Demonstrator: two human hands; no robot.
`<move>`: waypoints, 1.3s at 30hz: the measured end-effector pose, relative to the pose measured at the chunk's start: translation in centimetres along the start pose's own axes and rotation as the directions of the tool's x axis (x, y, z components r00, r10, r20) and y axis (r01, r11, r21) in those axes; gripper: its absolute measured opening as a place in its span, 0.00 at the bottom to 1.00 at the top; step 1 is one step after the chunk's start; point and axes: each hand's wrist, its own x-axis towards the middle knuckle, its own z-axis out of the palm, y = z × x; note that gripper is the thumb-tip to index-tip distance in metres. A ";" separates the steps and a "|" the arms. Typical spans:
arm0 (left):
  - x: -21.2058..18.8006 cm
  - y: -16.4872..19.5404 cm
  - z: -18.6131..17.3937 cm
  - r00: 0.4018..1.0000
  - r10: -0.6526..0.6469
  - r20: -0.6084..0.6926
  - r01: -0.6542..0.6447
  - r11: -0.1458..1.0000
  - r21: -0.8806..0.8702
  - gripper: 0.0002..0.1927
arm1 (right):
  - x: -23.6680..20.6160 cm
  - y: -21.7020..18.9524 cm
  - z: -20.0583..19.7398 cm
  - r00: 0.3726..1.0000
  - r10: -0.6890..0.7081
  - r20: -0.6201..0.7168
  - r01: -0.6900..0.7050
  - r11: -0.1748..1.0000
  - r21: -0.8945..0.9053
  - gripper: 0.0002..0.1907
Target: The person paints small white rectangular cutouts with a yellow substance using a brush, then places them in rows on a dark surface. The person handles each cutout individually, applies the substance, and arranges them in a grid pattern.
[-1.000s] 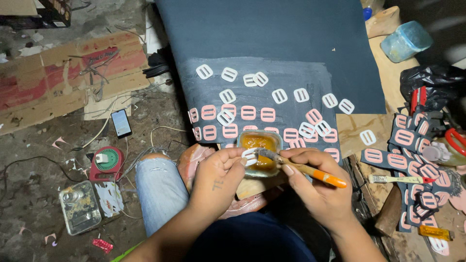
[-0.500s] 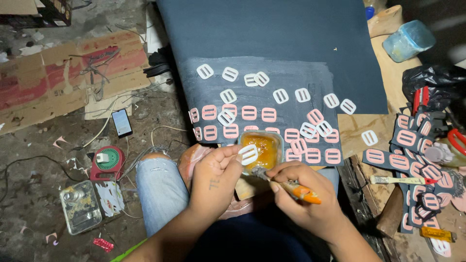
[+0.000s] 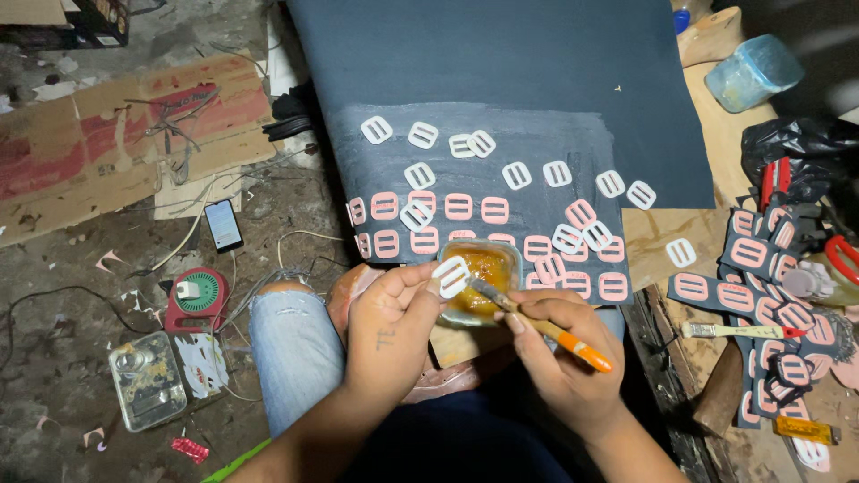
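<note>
Change since half a second before: brush tip was brought from the glue tub onto the white buckle piece; left hand was kept at the tub's near-left rim.
White buckle piece: flat, rounded rectangle with two slots, smooth plastic-like face; pinched at its lower-left edge between thumb and fingertips of the left hand, held just over the tub's left rim.
Key relation: piece was set up and to the left of the right hand; its long axis was tilted from lower left to upper right; left hand was the nearer, in contact; right hand reached it only through the brush.
Brush: slim, orange handle, metal ferrule, dark bristles; handle was slanted from lower right up to upper left, bristles touching the piece's right edge.
Right hand: fingers were closed round the brush handle, pencil-fashion.
Glue tub: small clear square container, amber glossy paste inside; rested between the knees.
Dark sheet: matte navy board, lower band dulled grey; white and pink slotted pieces were laid on it in loose rows.
Denim knee: pale blue, frayed, left of the left hand.
Second brush: pale handle, laid among strips well to the right.
Phone: laid on the gritty floor, far left.
</note>
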 end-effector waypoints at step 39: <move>5.0 0.3 -5.4 0.941 0.337 0.035 -0.212 0.504 0.837 0.07 | 4.2 11.6 -5.1 0.850 0.520 -0.079 -0.402 0.545 -0.736 0.21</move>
